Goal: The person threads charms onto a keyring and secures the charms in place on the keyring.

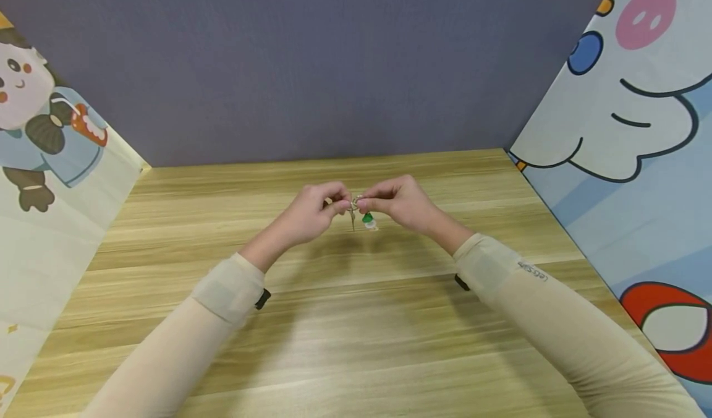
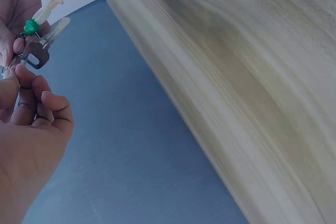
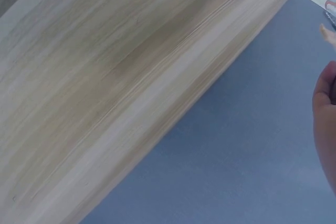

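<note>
The head view looks from above, forward and down, over the tabletop (image 1: pixel 356 344), left hand (image 1: pixel 313 213) and right hand (image 1: pixel 406 204). Each wrist view sits closer and tilted; both share the tabletop's far edge against the blue-grey wall (image 1: pixel 334 65).

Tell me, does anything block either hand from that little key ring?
Nothing visible does: the left hand and right hand both pinch at the key ring, while the key and green-and-white charm dangle beside their fingers.

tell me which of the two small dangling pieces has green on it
The charm: it has a bright green part next to a white one, whereas the key beside it shows no green.
</note>
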Demonstrator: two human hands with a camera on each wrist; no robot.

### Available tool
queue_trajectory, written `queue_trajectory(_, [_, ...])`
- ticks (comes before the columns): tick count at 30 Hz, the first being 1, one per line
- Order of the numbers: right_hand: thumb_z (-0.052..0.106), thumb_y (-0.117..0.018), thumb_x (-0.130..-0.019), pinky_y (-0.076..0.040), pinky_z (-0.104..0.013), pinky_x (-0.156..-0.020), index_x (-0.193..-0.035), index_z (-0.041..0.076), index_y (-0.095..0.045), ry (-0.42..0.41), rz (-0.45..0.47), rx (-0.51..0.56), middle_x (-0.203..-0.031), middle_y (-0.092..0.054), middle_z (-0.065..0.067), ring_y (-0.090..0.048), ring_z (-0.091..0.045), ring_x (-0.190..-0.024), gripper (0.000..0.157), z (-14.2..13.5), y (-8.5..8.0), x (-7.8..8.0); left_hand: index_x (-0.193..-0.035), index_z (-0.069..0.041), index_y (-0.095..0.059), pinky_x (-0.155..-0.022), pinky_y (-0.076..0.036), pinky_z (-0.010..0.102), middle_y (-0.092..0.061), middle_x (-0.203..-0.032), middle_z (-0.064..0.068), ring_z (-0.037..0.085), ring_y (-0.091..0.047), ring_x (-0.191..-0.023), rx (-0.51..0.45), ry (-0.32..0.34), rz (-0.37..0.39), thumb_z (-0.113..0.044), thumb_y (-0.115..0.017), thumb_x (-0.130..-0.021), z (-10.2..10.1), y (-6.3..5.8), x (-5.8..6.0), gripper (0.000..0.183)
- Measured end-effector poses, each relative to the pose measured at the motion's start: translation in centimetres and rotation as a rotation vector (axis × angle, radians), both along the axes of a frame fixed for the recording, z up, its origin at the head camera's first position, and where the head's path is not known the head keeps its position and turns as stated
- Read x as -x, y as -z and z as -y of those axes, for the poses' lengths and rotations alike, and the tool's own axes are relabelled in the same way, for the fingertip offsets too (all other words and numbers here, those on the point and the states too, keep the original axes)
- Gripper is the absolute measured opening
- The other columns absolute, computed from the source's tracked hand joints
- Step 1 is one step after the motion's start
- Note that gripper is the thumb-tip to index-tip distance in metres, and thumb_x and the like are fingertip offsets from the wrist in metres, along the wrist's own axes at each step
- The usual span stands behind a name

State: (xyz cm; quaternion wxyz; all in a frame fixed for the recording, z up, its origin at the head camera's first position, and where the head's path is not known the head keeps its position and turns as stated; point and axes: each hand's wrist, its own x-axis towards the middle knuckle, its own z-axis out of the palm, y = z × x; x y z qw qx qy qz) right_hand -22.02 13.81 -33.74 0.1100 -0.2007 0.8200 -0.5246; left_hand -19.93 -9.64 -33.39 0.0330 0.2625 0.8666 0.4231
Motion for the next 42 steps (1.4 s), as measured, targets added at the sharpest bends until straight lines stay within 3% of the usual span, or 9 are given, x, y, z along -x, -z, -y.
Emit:
queue_trajectory(4, [0.020,-0.079,-0.098,-0.062,-0.044,-0.098,-0.109,0.007,-0.084,-0.002,0.008,0.024,-0.107,-0.083,-0.010,-0.079,-0.020,-0.101,0.018,0.04,0.04,-0.10,-0.104,-0.007,-0.067,-0.074,-0.052,0.034,-0.069,-0.096,0.012,0.020,-0.061,-0.088,-0.026,-0.008,0.013,-0.013,-0.059,-0.109,0.01,0.20,-0.05,0.011])
queue_trajectory(12, [0.018,-0.080,-0.097,-0.061,-0.042,-0.099,-0.107,0.006,-0.084,0.021,0.031,0.079,-0.104,-0.083,-0.010,-0.079,-0.030,-0.105,0.016,0.18,0.14,-0.04,-0.105,-0.007,-0.066,-0.079,-0.053,0.036,-0.068,-0.097,0.007,0.021,-0.061,-0.091,-0.065,-0.027,0.028,-0.013,-0.058,-0.110,0.00,0.46,0.02,0.011])
queue_trajectory(16, [0.022,-0.081,-0.096,-0.060,-0.046,-0.101,-0.106,0.008,-0.084,0.042,0.040,0.086,-0.097,-0.084,-0.006,-0.080,-0.025,-0.100,0.017,0.29,0.15,0.01,-0.106,-0.007,-0.066,-0.080,-0.051,0.036,-0.068,-0.100,0.009,0.022,-0.061,-0.091,-0.104,-0.039,0.059,-0.014,-0.058,-0.110,0.07,0.34,-0.13,0.011])
queue_trajectory(21, [0.022,-0.082,-0.096,-0.062,-0.038,-0.096,-0.108,0.006,-0.084,0.054,0.048,0.112,-0.094,-0.084,-0.003,-0.080,-0.019,-0.095,0.020,0.47,0.21,-0.02,-0.105,-0.008,-0.066,-0.075,-0.047,0.035,-0.068,-0.100,0.011,0.023,-0.058,-0.087,-0.158,-0.041,0.078,-0.014,-0.059,-0.110,0.18,0.43,-0.24,0.011])
queue_trajectory(25, [0.021,-0.081,-0.097,-0.063,-0.035,-0.093,-0.109,0.004,-0.083,0.056,0.064,0.146,-0.097,-0.084,-0.007,-0.080,-0.021,-0.095,0.021,0.47,0.30,-0.12,-0.107,-0.004,-0.067,-0.073,-0.045,0.034,-0.068,-0.098,0.008,0.022,-0.056,-0.083,-0.199,-0.036,0.093,-0.014,-0.058,-0.110,0.18,0.65,-0.32,0.013])
queue_trajectory(33, [0.010,-0.078,-0.097,-0.064,-0.037,-0.094,-0.112,-0.005,-0.079,0.056,0.108,0.246,-0.103,-0.082,-0.017,-0.080,-0.023,-0.096,0.020,0.59,0.18,-0.12,-0.107,-0.004,-0.066,-0.083,-0.052,0.033,-0.068,-0.102,0.015,0.022,-0.062,-0.091,-0.326,-0.010,0.141,-0.012,-0.058,-0.110,0.17,0.85,-0.54,0.011])
queue_trajectory(37, [0.009,-0.078,-0.098,-0.063,-0.039,-0.095,-0.112,-0.006,-0.079,0.057,0.106,0.251,-0.098,-0.083,-0.011,-0.080,-0.023,-0.095,0.021,0.53,0.18,-0.15,-0.107,-0.005,-0.068,-0.084,-0.052,0.033,-0.070,-0.103,0.013,0.021,-0.064,-0.093,-0.315,-0.021,0.133,-0.012,-0.060,-0.109,0.25,0.98,-0.44,0.011])
queue_trajectory(42, [0.017,-0.080,-0.097,-0.063,-0.034,-0.090,-0.110,0.001,-0.082,0.078,0.068,0.161,-0.095,-0.083,-0.004,-0.079,-0.019,-0.094,0.021,0.34,0.15,-0.28,-0.106,-0.011,-0.074,-0.088,-0.054,0.039,-0.076,-0.105,0.005,0.024,-0.068,-0.098,-0.201,-0.066,0.104,-0.018,-0.066,-0.107,0.37,0.87,-0.33,0.011])
